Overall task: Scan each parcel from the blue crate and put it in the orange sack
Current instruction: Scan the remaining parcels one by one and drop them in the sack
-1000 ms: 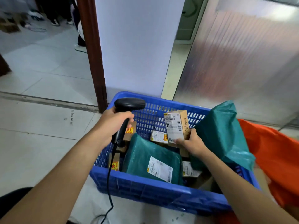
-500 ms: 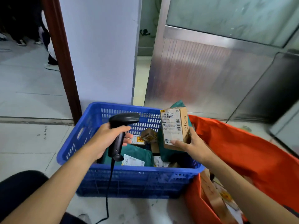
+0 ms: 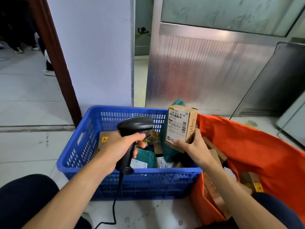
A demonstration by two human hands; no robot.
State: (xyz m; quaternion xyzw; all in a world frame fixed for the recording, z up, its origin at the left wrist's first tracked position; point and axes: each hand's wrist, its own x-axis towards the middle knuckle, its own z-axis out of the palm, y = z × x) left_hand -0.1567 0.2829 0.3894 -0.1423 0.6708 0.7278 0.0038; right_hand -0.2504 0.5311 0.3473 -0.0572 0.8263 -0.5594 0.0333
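Both forearms are bare; dark, possibly navy trousers cover the knees.

- Left grip: fingers curled round the handle of the black plastic handheld barcode scanner, back of hand toward the camera, index finger high at the front of the handle.
- Left forearm: bare, enters from lower left, angled up and right, wrist roughly straight.
- Right grip: pinches the bottom end of the small brown cardboard box with white label, thumb on the labelled face, fingers on the side and back; box held upright.
- Right forearm: bare, enters from lower right, dark sleeve at the upper arm.
- The two grips are level and near each other, not touching.
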